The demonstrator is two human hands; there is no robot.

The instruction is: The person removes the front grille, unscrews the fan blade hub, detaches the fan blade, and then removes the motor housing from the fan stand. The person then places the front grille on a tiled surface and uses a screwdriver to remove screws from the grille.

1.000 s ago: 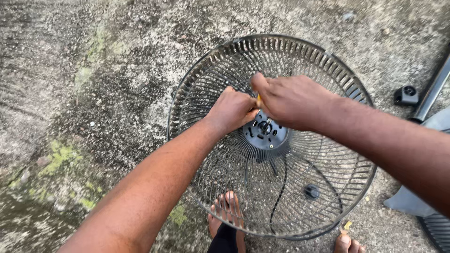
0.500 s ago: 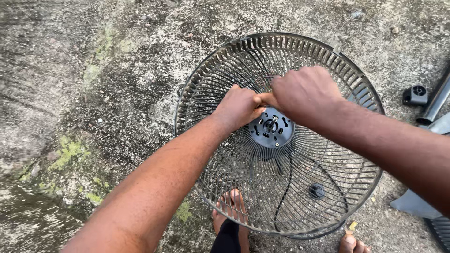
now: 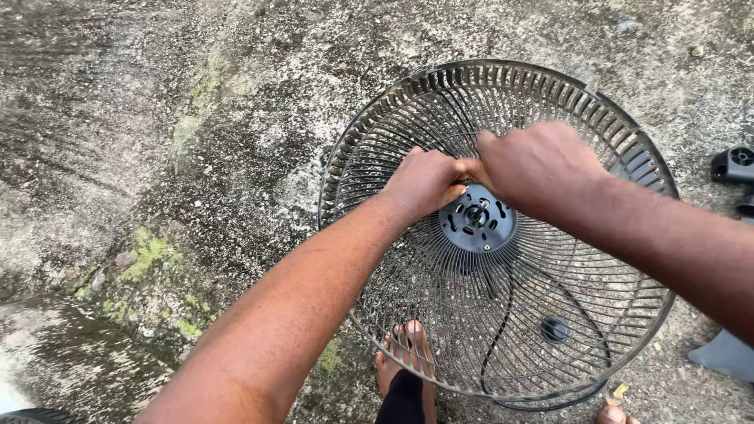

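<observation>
A round black wire fan guard is held above rough concrete ground, its dark hub facing me. My left hand is closed on the wires just left of the hub. My right hand is closed on the wires right above the hub, touching the left one. What the fingers pinch between them is hidden. A black cord runs down from the hub behind the wires to a small round black part.
My bare feet stand under the guard's lower edge. A small black plastic part lies at the right edge, and a grey piece sits lower right. The concrete is wet with green moss patches.
The guard and both hands have drifted right and slightly down in view. My right hand has shifted from over the hub to just above it. Both hands stay closed on the wires.
</observation>
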